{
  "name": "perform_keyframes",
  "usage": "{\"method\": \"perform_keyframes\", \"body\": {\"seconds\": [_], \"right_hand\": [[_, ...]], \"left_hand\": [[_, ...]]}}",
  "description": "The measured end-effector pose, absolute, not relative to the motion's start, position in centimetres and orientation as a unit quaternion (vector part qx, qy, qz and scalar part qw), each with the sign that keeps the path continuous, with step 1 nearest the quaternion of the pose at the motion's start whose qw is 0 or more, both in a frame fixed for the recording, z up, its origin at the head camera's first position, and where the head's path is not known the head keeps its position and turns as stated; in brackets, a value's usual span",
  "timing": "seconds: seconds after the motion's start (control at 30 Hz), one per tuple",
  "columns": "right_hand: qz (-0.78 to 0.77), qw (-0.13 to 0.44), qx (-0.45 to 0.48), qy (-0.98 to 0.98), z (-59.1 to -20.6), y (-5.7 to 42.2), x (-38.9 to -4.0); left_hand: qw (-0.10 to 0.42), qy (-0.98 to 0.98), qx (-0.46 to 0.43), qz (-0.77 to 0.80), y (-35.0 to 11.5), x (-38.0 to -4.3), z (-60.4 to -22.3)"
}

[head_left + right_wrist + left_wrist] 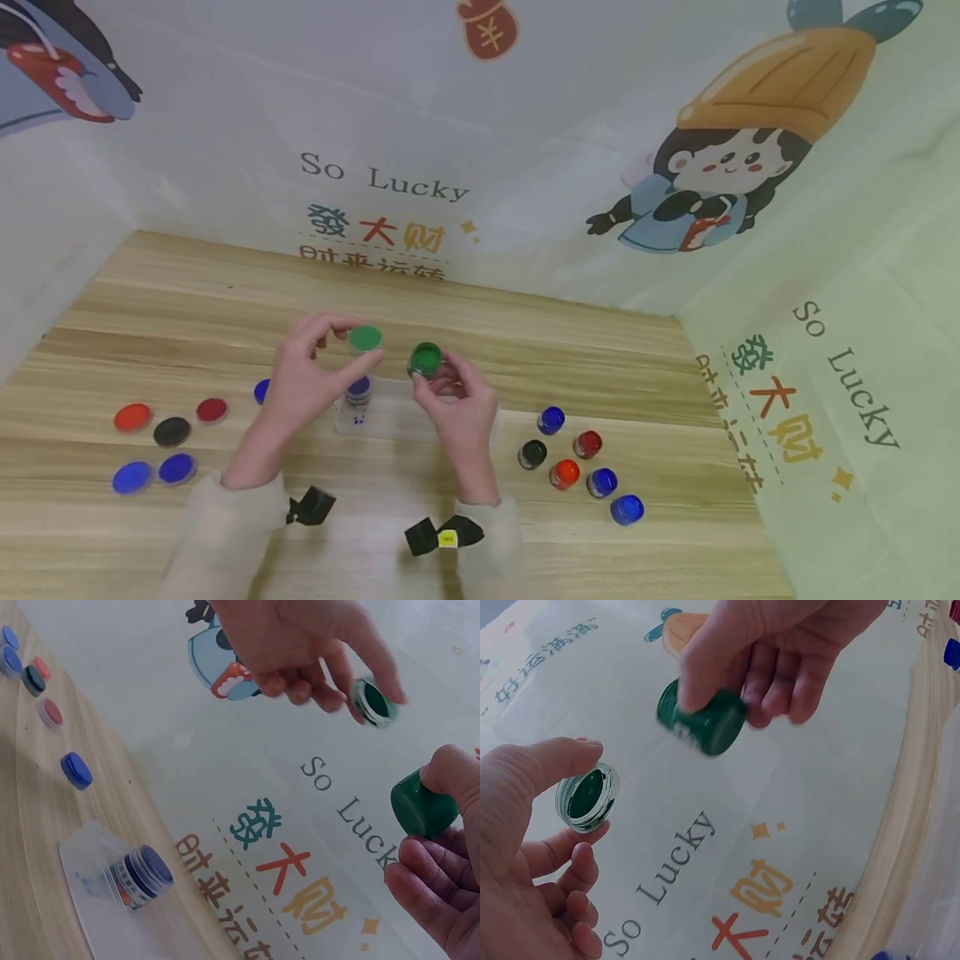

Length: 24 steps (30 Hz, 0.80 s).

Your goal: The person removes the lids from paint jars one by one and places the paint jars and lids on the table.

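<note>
My left hand (303, 371) pinches a green round lid (366, 338) between thumb and fingers. Its threaded inner side, smeared with green paint, faces the left wrist camera (589, 796). Close by, my right hand (463, 412) grips a small paint jar (426, 358), uncapped and full of green paint. Lid and jar are apart, both held up over the table. In the right wrist view the jar (421, 806) is tilted, its side coated green. Below the hands, a paint jar with a blue lid (150, 871) stands on a translucent white tray (405, 408), partly behind my left hand.
On the wooden table's left lie loose lids: orange-red (132, 417), black (172, 431), dark red (212, 410) and several blue ones (177, 469). Several uncapped paint jars stand right of the tray, among them a black one (532, 453) and a blue one (627, 509). Printed sheeting (525, 208) walls the table.
</note>
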State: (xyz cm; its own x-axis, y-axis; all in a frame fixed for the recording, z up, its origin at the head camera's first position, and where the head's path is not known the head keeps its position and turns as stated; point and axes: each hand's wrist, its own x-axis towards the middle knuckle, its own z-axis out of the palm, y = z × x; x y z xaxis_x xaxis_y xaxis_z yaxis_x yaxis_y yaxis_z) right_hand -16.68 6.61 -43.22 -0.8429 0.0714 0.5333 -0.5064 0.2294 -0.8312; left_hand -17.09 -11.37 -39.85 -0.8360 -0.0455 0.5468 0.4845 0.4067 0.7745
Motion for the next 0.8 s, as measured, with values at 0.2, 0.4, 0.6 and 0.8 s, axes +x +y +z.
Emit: {"method": "perform_keyframes", "body": {"seconds": [0.2, 0.4, 0.6, 0.8], "right_hand": [[0.605, 0.255, 0.127, -0.743, -43.7, 8.2, -16.5], [0.594, 0.275, 0.111, -0.748, -44.2, 11.1, -16.0], [0.559, 0.306, 0.085, -0.766, -45.4, 15.0, -14.7], [0.538, 0.322, 0.041, -0.778, -46.3, 18.4, -12.8]], "left_hand": [[0.258, -0.803, -0.096, -0.528, -13.3, -16.6, -40.0], [0.257, -0.808, -0.051, -0.528, -15.7, -15.7, -40.3], [0.264, -0.816, -0.006, -0.515, -18.8, -14.4, -41.7], [0.305, -0.804, 0.015, -0.511, -23.3, -13.9, -46.2]]}}
